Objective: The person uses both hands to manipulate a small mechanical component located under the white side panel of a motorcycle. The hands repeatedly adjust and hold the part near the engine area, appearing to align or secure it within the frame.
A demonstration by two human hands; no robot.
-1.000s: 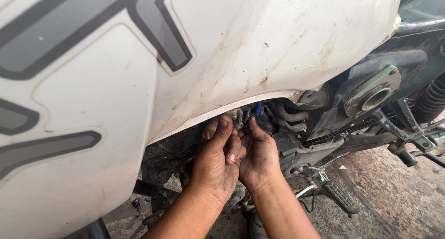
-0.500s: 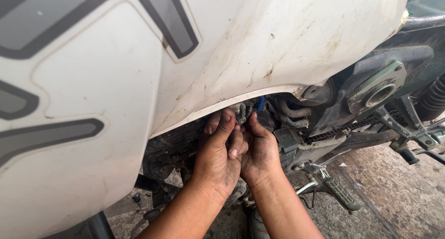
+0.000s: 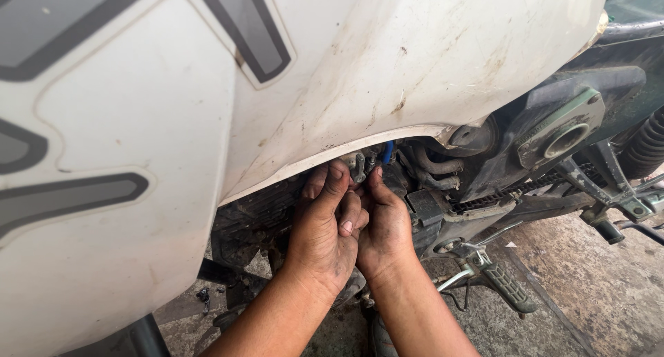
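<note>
Stained concrete floor under white motorcycle fairing; left hand and right hand pressed together, fingertips pinched around small metal fitting at twelve o'clock, steadying it

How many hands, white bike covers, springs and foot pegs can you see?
Hands: 2, the left hand and the right hand, side by side under the cover
White bike cover: 1
Black coil spring: 1
Foot peg: 1
Total: 5
</note>
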